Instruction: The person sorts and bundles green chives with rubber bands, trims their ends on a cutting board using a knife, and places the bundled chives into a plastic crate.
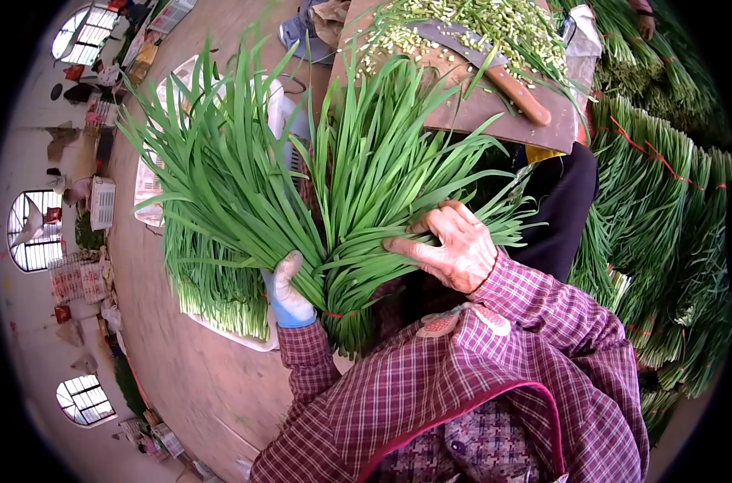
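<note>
Long green leafy stalks point(366, 169) fan out in front of me, with a red band round their lower part. My left hand point(289, 294), in a pale glove with a blue cuff, is closed around the left part of the leaves. My bare right hand point(454, 245) presses into the right part, its thumb and fingers curled on the leaves. A knife point(515, 88) with a wooden handle lies on a board point(462, 121) beyond the bundle, next to chopped stalk ends point(494, 24).
A white crate point(148, 189) with more greens point(221, 290) stands at the left. Banded bundles point(663, 201) are piled on the right. Another person's hand point(647, 26) shows at the top right. A shoe point(301, 34) lies beyond the crate.
</note>
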### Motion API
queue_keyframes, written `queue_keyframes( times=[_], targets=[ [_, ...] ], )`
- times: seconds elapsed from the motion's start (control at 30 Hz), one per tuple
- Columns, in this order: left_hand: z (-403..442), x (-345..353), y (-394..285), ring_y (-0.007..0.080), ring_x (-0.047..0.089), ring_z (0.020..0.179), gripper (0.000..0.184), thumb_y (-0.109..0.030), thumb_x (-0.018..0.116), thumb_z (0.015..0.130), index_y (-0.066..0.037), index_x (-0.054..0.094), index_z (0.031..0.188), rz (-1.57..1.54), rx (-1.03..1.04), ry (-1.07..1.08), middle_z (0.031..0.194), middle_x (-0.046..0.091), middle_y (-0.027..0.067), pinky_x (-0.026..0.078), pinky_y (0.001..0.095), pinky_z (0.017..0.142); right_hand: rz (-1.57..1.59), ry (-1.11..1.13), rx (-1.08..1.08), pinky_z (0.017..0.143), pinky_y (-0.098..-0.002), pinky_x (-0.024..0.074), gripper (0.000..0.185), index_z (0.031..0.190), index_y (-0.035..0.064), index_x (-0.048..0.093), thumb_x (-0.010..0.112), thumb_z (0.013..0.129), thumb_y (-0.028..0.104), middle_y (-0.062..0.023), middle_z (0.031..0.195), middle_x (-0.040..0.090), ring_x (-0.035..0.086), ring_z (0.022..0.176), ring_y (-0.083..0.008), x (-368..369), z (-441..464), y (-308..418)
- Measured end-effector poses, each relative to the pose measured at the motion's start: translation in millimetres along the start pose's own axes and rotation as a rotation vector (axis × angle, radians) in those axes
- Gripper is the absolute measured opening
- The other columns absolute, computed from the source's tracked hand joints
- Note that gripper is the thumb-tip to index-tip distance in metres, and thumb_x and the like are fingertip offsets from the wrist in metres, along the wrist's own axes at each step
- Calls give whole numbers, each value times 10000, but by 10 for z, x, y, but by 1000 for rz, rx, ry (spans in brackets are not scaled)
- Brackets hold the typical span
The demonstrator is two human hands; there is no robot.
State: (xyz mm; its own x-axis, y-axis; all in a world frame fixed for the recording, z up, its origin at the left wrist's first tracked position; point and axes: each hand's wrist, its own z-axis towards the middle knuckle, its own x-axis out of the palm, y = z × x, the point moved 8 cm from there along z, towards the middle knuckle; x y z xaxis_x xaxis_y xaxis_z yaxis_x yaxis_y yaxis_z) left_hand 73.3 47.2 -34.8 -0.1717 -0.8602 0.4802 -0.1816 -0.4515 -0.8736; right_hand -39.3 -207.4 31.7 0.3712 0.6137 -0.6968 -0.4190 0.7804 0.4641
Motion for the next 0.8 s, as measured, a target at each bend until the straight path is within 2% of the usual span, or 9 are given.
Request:
queue_keyframes(
  times=[0.1, 0.23, 0.33, 0.4, 0.43, 0.5, 0.6, 0.67, 0.8],
  targets=[
    [1, 179, -133, 158, 591, 957, 613, 7, 608, 761, -62, 445, 1348, 3, 79, 21, 1156, 573, 91, 529, 328, 841, -15, -24, -10, 828, -367, 445, 373, 1130, 295, 635, 580, 782, 172, 3, 881, 525, 533, 818, -199, -65, 5, -30],
    [13, 102, -128, 156, 590, 946, 651, 38, 605, 737, -69, 437, 1357, 29, 67, 5, 1154, 571, 86, 521, 308, 820, -24, -15, -13, 918, -393, 439, 386, 1116, 305, 624, 605, 761, 155, 21, 912, 524, 534, 856, -198, -103, 20, -63],
    [1, 162, -157, 158, 586, 912, 656, 49, 592, 731, -71, 435, 1357, 39, 86, -61, 1143, 570, 78, 503, 284, 780, -26, -3, -30, 920, -401, 436, 436, 1121, 301, 615, 656, 719, 138, 21, 919, 524, 536, 871, -205, -140, 39, -79],
    [-19, 140, -181, 146, 573, 864, 648, 30, 586, 726, -66, 439, 1349, 84, 101, -199, 1120, 567, 73, 482, 263, 735, 2, 30, -16, 926, -410, 431, 476, 1119, 284, 612, 698, 676, 134, 11, 961, 539, 534, 916, -220, -191, 86, -78],
    [-25, 99, -178, 146, 573, 864, 648, 30, 586, 726, -66, 439, 1349, 83, 102, -200, 1120, 567, 73, 482, 263, 735, 20, 52, -3, 927, -410, 429, 469, 1112, 273, 612, 701, 672, 136, 5, 984, 545, 531, 937, -227, -213, 127, -85],
    [6, 95, -178, 131, 561, 835, 638, 17, 583, 731, -62, 439, 1347, 90, 121, -30, 1102, 564, 69, 475, 253, 714, 22, 80, 2, 928, -412, 425, 435, 1091, 241, 610, 699, 675, 149, -7, 1044, 556, 522, 983, -244, -268, 188, -79],
    [45, -70, -136, 121, 558, 833, 629, 22, 568, 738, -64, 439, 1348, 77, 95, -83, 1101, 563, 67, 471, 246, 705, -40, 53, -47, 928, -413, 424, 391, 1072, 233, 614, 687, 694, 163, 0, 1052, 557, 523, 979, -243, -316, 226, -83],
    [68, -121, -111, 126, 570, 845, 631, 17, 567, 744, -59, 434, 1356, 64, 88, -36, 1127, 563, 63, 488, 251, 742, -62, 25, -42, 933, -413, 424, 362, 1051, 228, 618, 677, 700, 158, 8, 1043, 562, 526, 974, -238, -352, 245, -120],
    [130, -15, -187, 200, 582, 1039, 676, -39, 605, 753, -57, 401, 1397, -29, 95, 37, 1254, 546, 108, 514, 351, 896, -185, -42, -18, 973, -421, 413, 264, 975, 197, 622, 643, 728, 107, 28, 1007, 581, 542, 962, -210, -519, 302, -266]
  ],
)
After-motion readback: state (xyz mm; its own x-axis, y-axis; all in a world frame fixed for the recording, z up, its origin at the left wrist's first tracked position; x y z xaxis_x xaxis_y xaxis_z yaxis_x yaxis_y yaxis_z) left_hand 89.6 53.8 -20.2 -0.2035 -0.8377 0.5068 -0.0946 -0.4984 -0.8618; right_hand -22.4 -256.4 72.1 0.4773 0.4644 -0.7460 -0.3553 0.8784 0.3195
